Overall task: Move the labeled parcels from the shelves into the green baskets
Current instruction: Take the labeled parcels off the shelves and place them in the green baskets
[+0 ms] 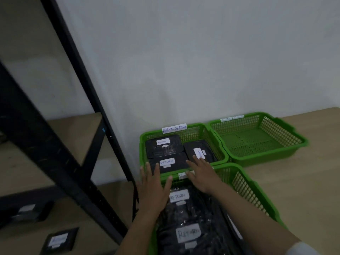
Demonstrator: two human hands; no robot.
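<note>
Three green baskets sit on the floor by the wall. The nearest basket, right below me, is packed with black parcels; the top parcel carries a white label reading "RETURN", and the one nearer me has a label that seems to say the same, though it is blurred. Behind it, the middle basket holds three black parcels lying flat: one at the back left with a small printed label I cannot read, one at the front marked "RETURN", and one on the right whose label is turned sideways. A tag on its back rim reads "RETURN OVERDUE". The far right basket shows only its bare mesh bottom, with two unreadable tags on its rim. My left hand and right hand are both spread open, fingers apart, gripping nothing, over the rims where the two near baskets meet. To my left stands a black metal shelf rack with pale boards, with two more labeled black parcels low down. The floor is light wood and the wall plain white
</note>
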